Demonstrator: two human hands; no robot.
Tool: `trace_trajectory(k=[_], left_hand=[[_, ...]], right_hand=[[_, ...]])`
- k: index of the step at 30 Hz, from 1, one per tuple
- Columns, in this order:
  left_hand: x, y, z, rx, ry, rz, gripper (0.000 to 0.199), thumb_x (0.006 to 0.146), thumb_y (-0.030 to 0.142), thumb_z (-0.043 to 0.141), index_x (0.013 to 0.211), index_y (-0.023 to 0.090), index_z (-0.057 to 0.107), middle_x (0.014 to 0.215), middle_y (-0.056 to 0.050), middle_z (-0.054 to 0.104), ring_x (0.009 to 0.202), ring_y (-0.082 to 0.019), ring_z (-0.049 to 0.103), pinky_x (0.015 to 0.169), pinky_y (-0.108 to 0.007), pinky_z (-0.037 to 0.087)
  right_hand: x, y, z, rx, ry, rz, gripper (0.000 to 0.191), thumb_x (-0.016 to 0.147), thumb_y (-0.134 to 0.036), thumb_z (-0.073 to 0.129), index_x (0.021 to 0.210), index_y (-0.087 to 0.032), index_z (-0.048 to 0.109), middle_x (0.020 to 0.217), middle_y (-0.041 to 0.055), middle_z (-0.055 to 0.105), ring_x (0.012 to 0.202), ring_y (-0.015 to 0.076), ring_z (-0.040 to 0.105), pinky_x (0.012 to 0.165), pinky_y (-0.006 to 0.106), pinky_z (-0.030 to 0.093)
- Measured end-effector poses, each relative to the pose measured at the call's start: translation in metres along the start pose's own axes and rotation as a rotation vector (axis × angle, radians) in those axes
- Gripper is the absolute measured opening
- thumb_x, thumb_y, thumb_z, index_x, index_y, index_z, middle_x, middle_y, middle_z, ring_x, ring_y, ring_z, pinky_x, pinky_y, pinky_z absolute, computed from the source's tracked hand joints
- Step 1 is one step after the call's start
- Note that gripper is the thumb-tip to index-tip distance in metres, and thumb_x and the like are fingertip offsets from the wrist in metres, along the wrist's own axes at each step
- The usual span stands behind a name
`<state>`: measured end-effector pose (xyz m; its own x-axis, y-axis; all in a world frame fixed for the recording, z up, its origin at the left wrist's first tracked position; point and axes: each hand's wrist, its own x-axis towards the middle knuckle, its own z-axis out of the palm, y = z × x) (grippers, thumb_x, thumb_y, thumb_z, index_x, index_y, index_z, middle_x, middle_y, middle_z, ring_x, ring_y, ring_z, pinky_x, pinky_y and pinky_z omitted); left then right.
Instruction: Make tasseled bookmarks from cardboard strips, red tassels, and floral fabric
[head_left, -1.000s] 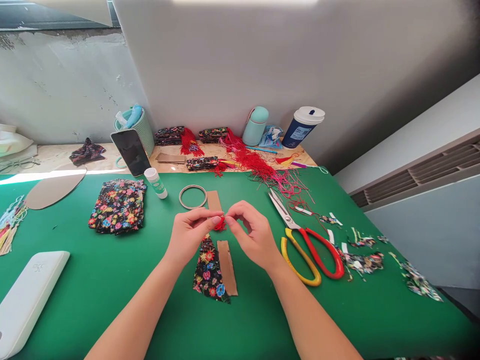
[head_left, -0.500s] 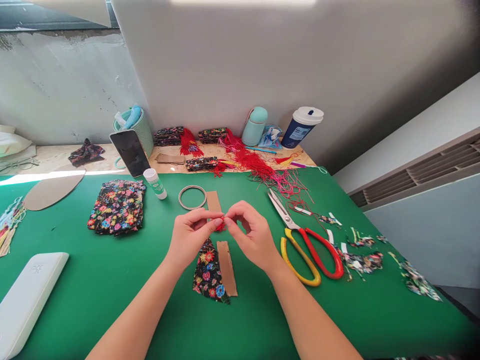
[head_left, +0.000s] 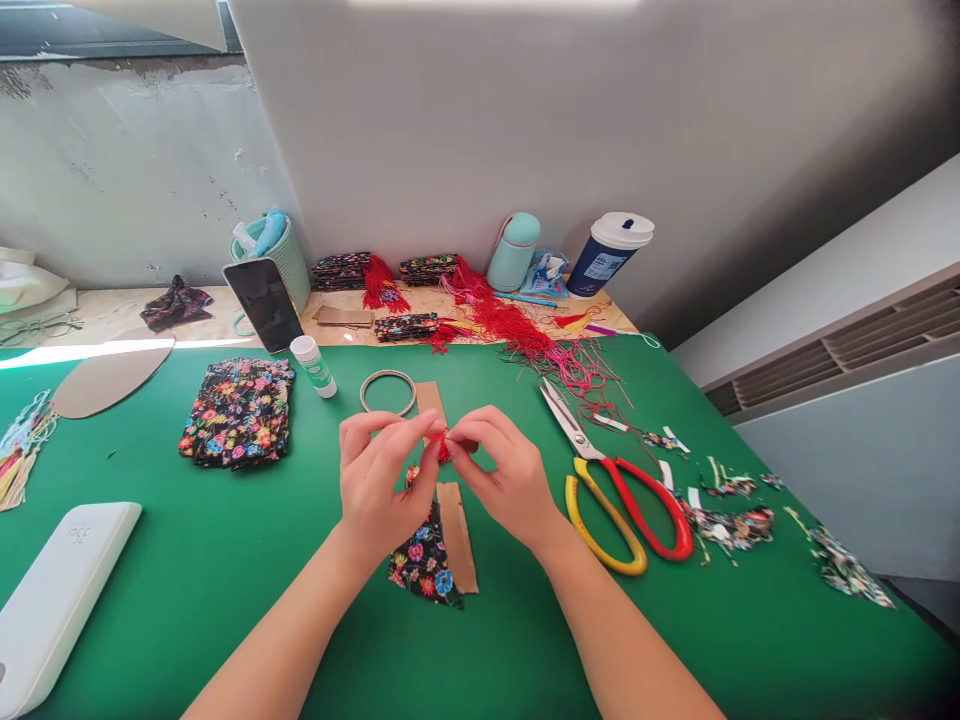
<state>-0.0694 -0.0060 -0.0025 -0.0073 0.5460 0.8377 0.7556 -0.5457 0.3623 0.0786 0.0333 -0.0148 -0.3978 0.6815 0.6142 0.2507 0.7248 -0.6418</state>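
Observation:
Between my two hands hangs a small piece of red thread (head_left: 442,447), pinched from both sides. My left hand (head_left: 388,475) holds it with thumb and index finger, the other fingers curled loosely. From the right, the fingertips of my right hand (head_left: 499,475) close on the same thread. Below them, a black floral cloth piece (head_left: 427,565) lies partly under my left hand. A brown card strip (head_left: 457,540) rests against its right side. Another card strip (head_left: 430,400) lies just beyond my fingertips, beside a metal ring (head_left: 388,378).
Large scissors (head_left: 592,450) with red and yellow handles lie to the right, near fabric scraps (head_left: 731,525). On the left are stacked floral cloths (head_left: 238,412), a glue stick (head_left: 313,367), a phone (head_left: 264,303) and a white power bank (head_left: 71,600). Red tassels (head_left: 517,325) lie at the back.
My left hand has turned more upright, with its thumb and index finger now raised at the thread. My right hand keeps its pinch. The view has shifted slightly.

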Motion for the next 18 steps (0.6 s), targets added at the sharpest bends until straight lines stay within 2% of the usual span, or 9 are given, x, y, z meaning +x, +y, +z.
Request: trace_trajectory(k=[7, 18], left_hand=[[-0.0019, -0.0031, 0.0052, 0.000, -0.059, -0.105, 0.046, 0.077, 0.005, 0.062, 0.118, 0.024, 0.051, 0.084, 0.000, 0.073, 0.080, -0.019, 0.056, 0.079, -0.037, 0.043], [-0.0025, -0.0018, 0.0059, -0.038, -0.099, -0.114, 0.045, 0.079, 0.007, 0.060, 0.118, 0.024, 0.048, 0.081, 0.001, 0.073, 0.076, -0.017, 0.058, 0.080, -0.037, 0.042]], right_hand=[[-0.0019, 0.0015, 0.0010, -0.060, 0.007, -0.058, 0.016, 0.088, -0.008, 0.050, 0.094, -0.023, 0.054, 0.084, 0.0020, 0.054, 0.074, 0.0128, 0.055, 0.065, 0.026, 0.049], [-0.0015, 0.0023, -0.0004, -0.102, 0.009, -0.081, 0.015, 0.088, -0.010, 0.049, 0.096, -0.022, 0.055, 0.084, 0.0028, 0.056, 0.076, 0.0138, 0.057, 0.065, 0.025, 0.050]])
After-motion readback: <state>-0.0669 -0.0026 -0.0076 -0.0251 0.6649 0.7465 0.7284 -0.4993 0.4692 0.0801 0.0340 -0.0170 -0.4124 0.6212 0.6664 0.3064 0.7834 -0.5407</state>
